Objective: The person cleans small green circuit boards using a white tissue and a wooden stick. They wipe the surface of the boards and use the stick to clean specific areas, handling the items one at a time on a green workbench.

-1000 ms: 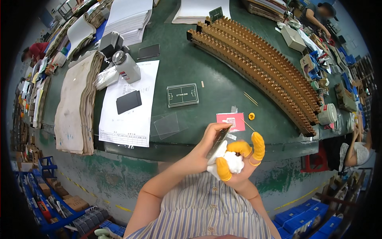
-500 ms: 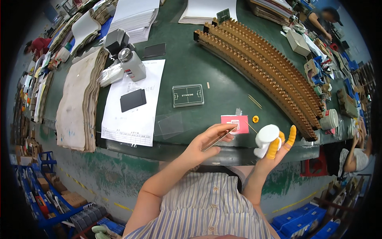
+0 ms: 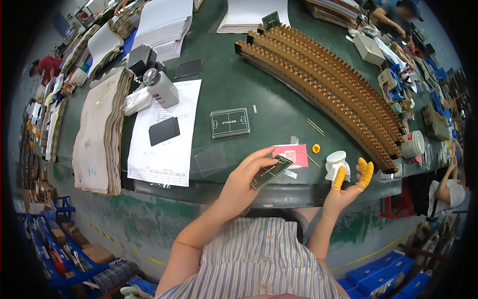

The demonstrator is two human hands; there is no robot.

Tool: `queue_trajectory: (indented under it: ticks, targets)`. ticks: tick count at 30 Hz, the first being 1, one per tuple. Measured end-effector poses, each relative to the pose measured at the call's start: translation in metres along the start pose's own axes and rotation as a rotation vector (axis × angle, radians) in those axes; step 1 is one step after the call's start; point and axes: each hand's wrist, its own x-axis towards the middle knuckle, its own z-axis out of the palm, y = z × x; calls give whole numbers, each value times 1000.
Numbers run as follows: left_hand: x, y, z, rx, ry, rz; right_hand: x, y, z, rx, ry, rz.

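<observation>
My left hand (image 3: 241,182) is closed on a dark green card (image 3: 272,172) with a white sports-pitch print, held tilted over the table's near edge. My right hand (image 3: 344,192) has yellow finger cots and its fingers are spread. Beside its nearest covered finger is a round white pad wrapped in cloth (image 3: 335,164), at the table edge; whether the finger still touches it I cannot tell. Past the card lies a pink card (image 3: 295,155) with a printed square code. A small yellow cup-like piece (image 3: 316,148) sits to its right. A stack of similar green cards (image 3: 229,123) lies farther off.
Long curved brown slotted racks (image 3: 318,89) stretch across the right side, one green card (image 3: 271,21) standing at their far end. On the left are a pump bottle (image 3: 162,89), a paper sheet (image 3: 159,162) with dark cards (image 3: 164,131), and a worn board stack (image 3: 99,134). Thin sticks (image 3: 315,126) lie mid-table.
My left hand has turned the green card so its printed face shows. The white pad has gone down to the table edge, and my right hand's fingers have spread away from it.
</observation>
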Motion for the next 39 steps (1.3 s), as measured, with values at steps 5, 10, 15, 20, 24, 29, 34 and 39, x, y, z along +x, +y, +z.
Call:
queue_trajectory:
  ticks: [5, 10, 15, 20, 24, 29, 34, 39]
  targets:
    - [-4, 0, -3, 80, 48, -11, -16, -12, 9, 300, -65, -59]
    - [-8, -9, -4, -172, 109, -30, -21, -15, 12, 362, -193, -73]
    - [-10, -13, -4, -366, 149, -99, -23, -24, 13, 299, -265, -15]
    - [-12, -16, -4, -369, 136, -74, -26, -24, 17, 297, -329, -7]
    - [-12, -17, -6, -312, 117, -32, -22, -31, 18, 242, -362, -43]
    - [-4, -7, -10, -177, 66, -45, -17, -36, 23, 178, -425, -39]
    - [-13, -9, -26, 7, 146, -135, -17, -29, 30, 103, -462, -127]
    - [-21, -6, -33, -124, 337, -171, -12, -35, 34, 13, -512, -240]
